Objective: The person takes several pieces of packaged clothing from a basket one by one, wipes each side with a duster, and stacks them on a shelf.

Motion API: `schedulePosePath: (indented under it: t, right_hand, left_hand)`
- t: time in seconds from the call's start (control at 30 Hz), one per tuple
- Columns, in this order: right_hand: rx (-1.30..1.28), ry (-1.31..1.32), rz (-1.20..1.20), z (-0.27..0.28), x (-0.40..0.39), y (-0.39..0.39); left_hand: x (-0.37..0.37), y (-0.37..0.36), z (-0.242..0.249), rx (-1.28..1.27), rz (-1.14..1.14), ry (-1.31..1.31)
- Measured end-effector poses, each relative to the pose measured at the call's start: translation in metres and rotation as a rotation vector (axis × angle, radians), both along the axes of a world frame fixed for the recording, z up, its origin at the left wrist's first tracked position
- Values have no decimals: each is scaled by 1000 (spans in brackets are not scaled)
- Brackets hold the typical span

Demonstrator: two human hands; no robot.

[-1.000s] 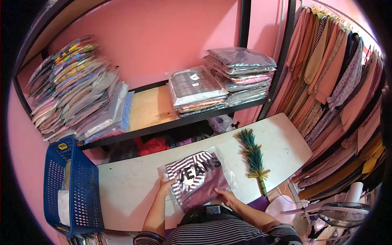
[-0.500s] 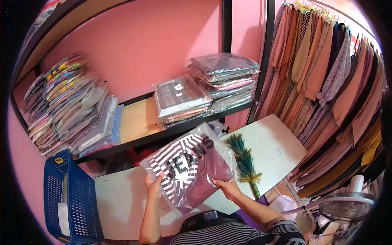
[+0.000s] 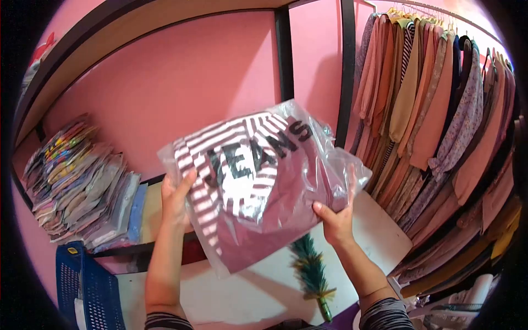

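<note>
A clear plastic package (image 3: 264, 187) holds a folded maroon garment with white stripes and the dark letters "JEANS". My left hand (image 3: 177, 201) grips its left edge, thumb on the front and the other fingers behind. At its lower right side, my right hand (image 3: 336, 220) pinches the plastic, thumb in front. The package is raised above the white table (image 3: 220, 291), tilted with its printed face toward me, and blocks the view of the shelf's middle and right part.
Stacked bagged clothes (image 3: 88, 187) fill the shelf's left. Below them stands a blue basket (image 3: 91, 291). A green tinsel-like branch (image 3: 311, 269) lies on the table. Clothes (image 3: 429, 121) hang on a rack at the right, above a fan (image 3: 462, 308) at the lower right.
Both hands have lifted the package up and closer to the camera, so it appears larger. The view has shifted, and the shelf's right-hand stacks are now hidden behind the package.
</note>
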State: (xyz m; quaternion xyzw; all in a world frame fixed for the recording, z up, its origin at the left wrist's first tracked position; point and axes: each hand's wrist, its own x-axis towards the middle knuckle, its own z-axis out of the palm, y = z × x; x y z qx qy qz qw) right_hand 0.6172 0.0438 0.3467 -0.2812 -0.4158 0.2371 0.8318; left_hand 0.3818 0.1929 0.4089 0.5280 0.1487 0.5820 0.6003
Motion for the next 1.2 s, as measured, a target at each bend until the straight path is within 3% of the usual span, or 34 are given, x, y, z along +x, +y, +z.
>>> schedulePosePath:
  t: [0.2, 0.27, 0.33, 0.4, 0.47, 0.53, 0.67, 0.73, 0.8, 0.9, 0.97, 1.0, 1.07, 1.1, 1.2]
  right_hand:
    - [116, 77, 83, 73, 92, 99]
    - [11, 121, 129, 88, 111, 126]
    - [-115, 187, 176, 84, 123, 148]
    - [-314, 147, 153, 51, 140, 173]
    - [-355, 104, 21, 8, 154, 194]
    - [-474, 137, 26, 25, 146, 171]
    - [-462, 123, 56, 34, 148, 167]
    - [-466, 122, 36, 35, 148, 175]
    - [-490, 102, 15, 32, 150, 180]
    - [-438, 117, 62, 26, 157, 181]
    - [-215, -84, -206, 6, 172, 195]
    - [-217, -86, -206, 7, 174, 197]
    - [-399, -417, -486, 13, 180, 204]
    - [-444, -463, -566, 17, 181, 208]
    - [-662, -555, -560, 47, 171, 185]
  left_hand:
    - [92, 102, 88, 18, -1, 187]
    - [118, 137, 106, -80, -35, 111]
    - [129, 177, 91, -151, -31, 107]
    - [125, 224, 55, -411, -473, 379]
    - [152, 234, 0, -373, -37, 400]
    - [149, 269, -40, -432, -6, 268]
    - [156, 257, -28, -471, 23, 186]
    - [163, 244, -6, -356, 117, 308]
    - [159, 266, -16, -356, 101, 205]
    - [153, 272, -24, -410, 79, 333]
    - [152, 277, -27, -421, 83, 303]
    - [152, 276, -28, -434, 89, 276]
    - [151, 276, -26, -445, 73, 260]
    - [151, 275, -26, -453, 58, 243]
    - [152, 277, -27, -452, 41, 189]
